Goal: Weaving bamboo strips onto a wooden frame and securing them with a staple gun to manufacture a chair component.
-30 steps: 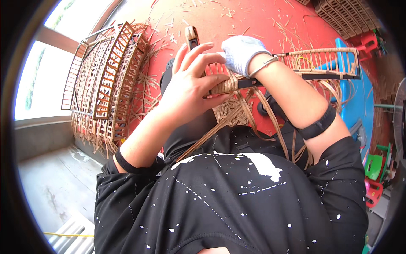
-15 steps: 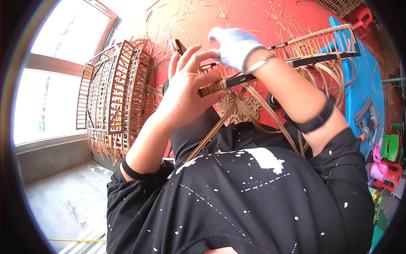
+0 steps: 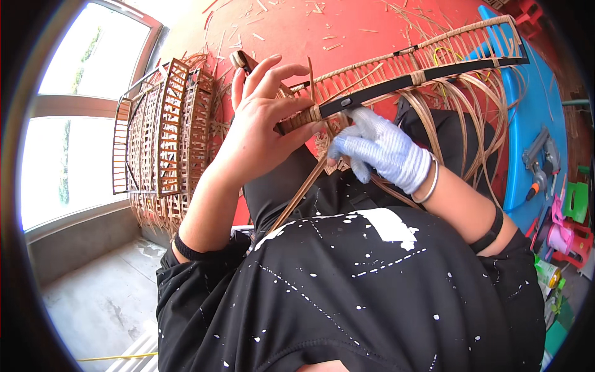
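Observation:
A long narrow black frame [image 3: 384,88], wrapped and laced with tan rattan strips, slants from my lap up to the right. With thumb and index finger my bare left hand [image 3: 259,121] clasps its wrapped near end; the other fingers are spread. One rattan strip [image 3: 311,77] sticks up beside that hand. Under the frame's edge is my right hand [image 3: 390,149] in a white-blue knitted glove, its fingers loosely bent and apart, close to the hanging strips [image 3: 310,180]. Whether its fingertips touch a strip, I cannot tell.
Several woven rattan racks [image 3: 170,130] stand at the left by the window. Cut strip scraps litter the red floor [image 3: 285,31]. On the right, a blue table or stool [image 3: 527,136] carries a grey hand tool [image 3: 540,162]. Loose strips [image 3: 489,139] loop below the frame's right part.
My gloved right hand has gone from above the frame to beneath its edge. A strip now stands upright by my left hand. The left hand keeps its hold, slightly shifted.

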The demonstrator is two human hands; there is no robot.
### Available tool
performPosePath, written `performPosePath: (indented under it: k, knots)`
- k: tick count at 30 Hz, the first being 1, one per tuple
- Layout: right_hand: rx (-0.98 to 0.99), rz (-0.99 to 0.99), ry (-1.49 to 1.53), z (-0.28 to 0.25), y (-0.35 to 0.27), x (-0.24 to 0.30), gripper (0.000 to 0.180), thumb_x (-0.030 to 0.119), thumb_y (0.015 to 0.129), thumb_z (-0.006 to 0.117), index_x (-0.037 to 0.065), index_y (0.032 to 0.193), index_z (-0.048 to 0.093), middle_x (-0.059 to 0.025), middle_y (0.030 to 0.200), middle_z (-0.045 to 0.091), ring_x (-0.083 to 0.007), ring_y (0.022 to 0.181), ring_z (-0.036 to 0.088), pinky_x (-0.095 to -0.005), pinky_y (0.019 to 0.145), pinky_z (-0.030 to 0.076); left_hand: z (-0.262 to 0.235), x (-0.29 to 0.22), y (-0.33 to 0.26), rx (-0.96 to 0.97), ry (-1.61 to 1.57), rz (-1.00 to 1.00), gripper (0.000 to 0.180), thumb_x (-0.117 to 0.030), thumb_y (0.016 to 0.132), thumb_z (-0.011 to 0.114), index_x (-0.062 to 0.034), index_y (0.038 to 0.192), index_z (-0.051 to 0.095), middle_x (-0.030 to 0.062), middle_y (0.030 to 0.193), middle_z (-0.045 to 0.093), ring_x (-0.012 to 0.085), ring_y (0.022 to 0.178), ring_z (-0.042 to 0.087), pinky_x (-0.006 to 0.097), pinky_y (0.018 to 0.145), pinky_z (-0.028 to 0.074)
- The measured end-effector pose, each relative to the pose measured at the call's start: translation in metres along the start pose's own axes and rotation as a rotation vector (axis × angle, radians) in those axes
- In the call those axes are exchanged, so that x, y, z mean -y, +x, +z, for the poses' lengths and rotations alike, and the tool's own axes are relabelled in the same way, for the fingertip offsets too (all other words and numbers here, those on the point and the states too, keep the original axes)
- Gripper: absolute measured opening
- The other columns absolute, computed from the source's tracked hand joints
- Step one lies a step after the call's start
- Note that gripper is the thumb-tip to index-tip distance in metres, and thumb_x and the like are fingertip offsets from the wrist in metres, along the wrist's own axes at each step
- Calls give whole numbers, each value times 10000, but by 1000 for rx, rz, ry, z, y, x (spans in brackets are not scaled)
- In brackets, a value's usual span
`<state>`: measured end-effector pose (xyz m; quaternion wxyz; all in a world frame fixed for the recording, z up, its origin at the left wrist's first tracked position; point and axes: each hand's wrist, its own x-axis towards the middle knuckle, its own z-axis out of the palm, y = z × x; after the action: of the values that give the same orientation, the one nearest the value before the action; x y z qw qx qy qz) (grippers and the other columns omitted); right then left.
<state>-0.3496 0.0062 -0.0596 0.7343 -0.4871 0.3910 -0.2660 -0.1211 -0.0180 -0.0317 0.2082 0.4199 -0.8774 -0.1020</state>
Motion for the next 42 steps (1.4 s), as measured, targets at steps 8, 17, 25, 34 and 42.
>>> performPosePath:
  k: [8,17,25,34,42]
  knots:
    - [-65,23,-176,4,25,1,255,204,920,684,31,1106,660,-48,803,651,-98,588,576,-262,530,486,7,12,4,-89,-10,54,298,-312,777,814,-104,988,782,70,1361,560,382,1424,339,596,1166,149]
    - [-27,71,-153,10,11,12,231,245,1000,584,42,1105,617,-30,771,579,-106,628,554,-269,564,456,12,5,-8,-107,18,52,269,-316,784,798,-117,961,757,23,1409,525,365,1458,301,655,1165,154]
    - [-4,265,159,9,5,15,252,248,1004,585,18,1098,542,19,556,445,-81,447,442,-250,418,346,14,6,-11,-112,23,83,305,-307,795,792,-126,1039,765,42,1435,521,386,1450,305,620,1167,159]
    - [21,302,122,17,-17,12,328,352,1046,501,82,860,498,12,543,403,-62,405,327,-233,369,258,19,7,-15,-172,37,103,356,-367,810,771,-170,1106,743,17,1437,522,375,1455,302,622,1160,181]
    - [-209,-63,-120,21,-32,28,380,265,1019,599,92,682,559,50,578,490,-30,520,431,-233,492,343,19,19,-8,-136,60,132,381,-365,818,756,-219,1169,728,-35,1409,551,344,1474,287,650,1182,128]
